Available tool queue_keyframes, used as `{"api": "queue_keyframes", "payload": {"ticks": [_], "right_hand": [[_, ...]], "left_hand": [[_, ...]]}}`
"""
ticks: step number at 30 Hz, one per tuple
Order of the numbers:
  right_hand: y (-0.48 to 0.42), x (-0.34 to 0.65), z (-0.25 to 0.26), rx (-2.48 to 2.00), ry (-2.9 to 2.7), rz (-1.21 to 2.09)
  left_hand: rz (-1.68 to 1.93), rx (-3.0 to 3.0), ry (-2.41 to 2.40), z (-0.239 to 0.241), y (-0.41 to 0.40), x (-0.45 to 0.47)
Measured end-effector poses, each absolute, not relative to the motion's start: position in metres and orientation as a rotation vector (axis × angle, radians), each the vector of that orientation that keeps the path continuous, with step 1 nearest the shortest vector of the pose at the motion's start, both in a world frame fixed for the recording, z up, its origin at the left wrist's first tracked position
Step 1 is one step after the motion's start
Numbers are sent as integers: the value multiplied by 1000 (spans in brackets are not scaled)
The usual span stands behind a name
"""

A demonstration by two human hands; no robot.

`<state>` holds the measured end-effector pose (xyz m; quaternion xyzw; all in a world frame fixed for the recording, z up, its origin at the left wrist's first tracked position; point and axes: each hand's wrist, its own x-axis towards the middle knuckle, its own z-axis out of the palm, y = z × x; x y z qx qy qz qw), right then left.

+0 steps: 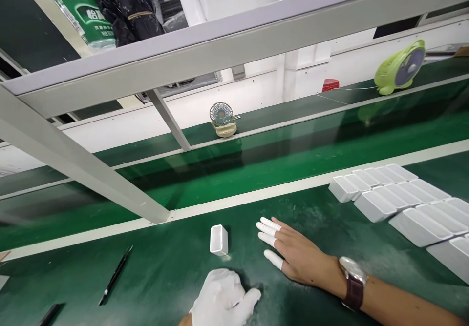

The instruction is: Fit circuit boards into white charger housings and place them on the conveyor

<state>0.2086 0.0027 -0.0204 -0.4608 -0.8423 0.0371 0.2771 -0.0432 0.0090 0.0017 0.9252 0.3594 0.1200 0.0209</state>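
Small white rectangular box (219,239) standing upright on green bench, untouched, just beyond both hands.

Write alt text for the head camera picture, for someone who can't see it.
A small white rectangular case stands on a green worktable between a white-gloved left hand and a bare right hand with white finger cots and a wristwatch, neither touching it. Rows of white cases lie at right; black tweezers at left.

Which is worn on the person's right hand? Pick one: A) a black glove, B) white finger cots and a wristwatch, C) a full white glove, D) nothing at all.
B: the right hand lies flat on the green mat with white cots on its fingers and a wristwatch at the wrist; the full white glove is on the left hand.
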Motion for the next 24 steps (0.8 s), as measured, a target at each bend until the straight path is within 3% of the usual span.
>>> {"api": "queue_keyframes", "payload": {"ticks": [24], "right_hand": [[2, 210, -18, -1314, -2292, 137]], "left_hand": [[406, 2893, 1065, -2, 10, -49]]}}
